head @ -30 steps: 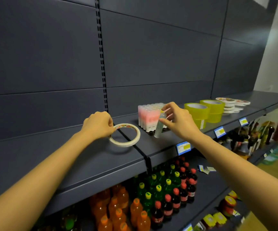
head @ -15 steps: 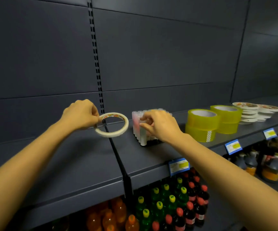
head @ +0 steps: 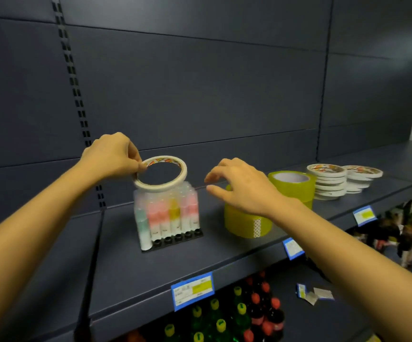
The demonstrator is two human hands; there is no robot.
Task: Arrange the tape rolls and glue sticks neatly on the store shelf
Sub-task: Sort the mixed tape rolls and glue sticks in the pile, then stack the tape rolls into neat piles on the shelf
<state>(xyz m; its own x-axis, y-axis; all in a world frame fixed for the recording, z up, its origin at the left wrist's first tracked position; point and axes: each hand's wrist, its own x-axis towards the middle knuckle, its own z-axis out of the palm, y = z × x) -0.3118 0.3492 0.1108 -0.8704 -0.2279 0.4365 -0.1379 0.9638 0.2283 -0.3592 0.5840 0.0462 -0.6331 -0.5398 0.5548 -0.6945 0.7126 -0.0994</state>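
Head view. Left hand (head: 111, 156) pinches a thin white tape roll (head: 161, 187) at its left rim, between thumb and fingers. The roll is held nearly flat over the top of the glue stick pack (head: 167, 215); cannot tell whether they touch. The glue sticks stand upright in a black tray (head: 175, 239) on the shelf (head: 125, 267).

Right hand (head: 244, 191) holds nothing, fingers loosely spread, hovering right of the pack and in front of the near yellow tape rolls (head: 242, 224). More yellow tape (head: 296, 191) sits farther right, then two stacks of white tape rolls (head: 328, 183). A blue price label (head: 192, 290) is on the shelf edge.
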